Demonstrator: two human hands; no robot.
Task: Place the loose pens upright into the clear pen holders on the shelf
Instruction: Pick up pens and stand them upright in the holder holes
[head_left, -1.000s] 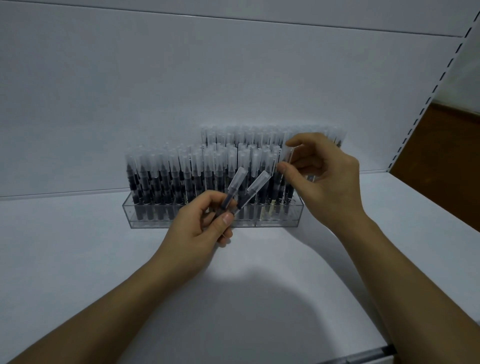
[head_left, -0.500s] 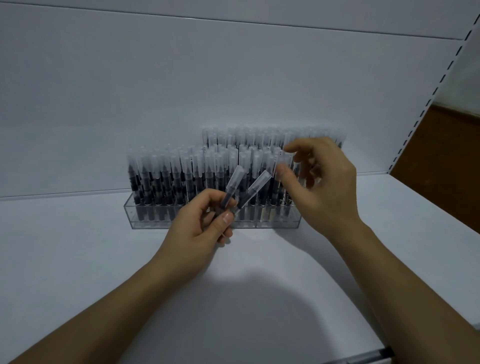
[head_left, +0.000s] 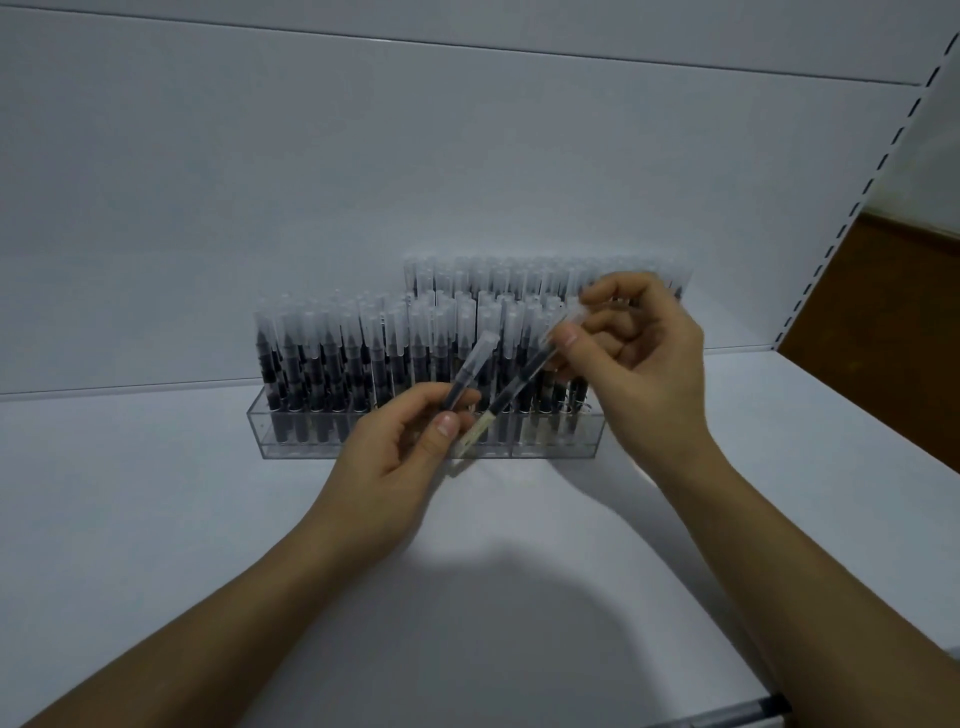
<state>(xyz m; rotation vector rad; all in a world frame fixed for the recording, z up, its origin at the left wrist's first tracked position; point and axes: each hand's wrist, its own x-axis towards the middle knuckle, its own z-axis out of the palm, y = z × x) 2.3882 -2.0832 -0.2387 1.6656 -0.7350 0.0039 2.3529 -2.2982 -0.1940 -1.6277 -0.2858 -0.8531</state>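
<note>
A clear pen holder (head_left: 291, 441) stands on the white shelf, packed with several upright black pens with frosted caps. A taller row of pens (head_left: 519, 275) stands behind it on the right. My left hand (head_left: 400, 457) grips one pen (head_left: 470, 374) in front of the holder, cap tilted up to the right. My right hand (head_left: 639, 364) pinches the capped end of a second pen (head_left: 511, 395), which slants down to the left, its pale lower end beside my left thumb.
The white shelf (head_left: 156, 519) has a white back panel and a slotted upright (head_left: 857, 208) at the right. Beyond that is a brown wall (head_left: 893, 322). A dark pen-like object (head_left: 748, 714) lies at the shelf's front edge, bottom right.
My right hand let go of the pen it set in the holder, moved down and left, and took the second pen out of my left hand by its cap.
</note>
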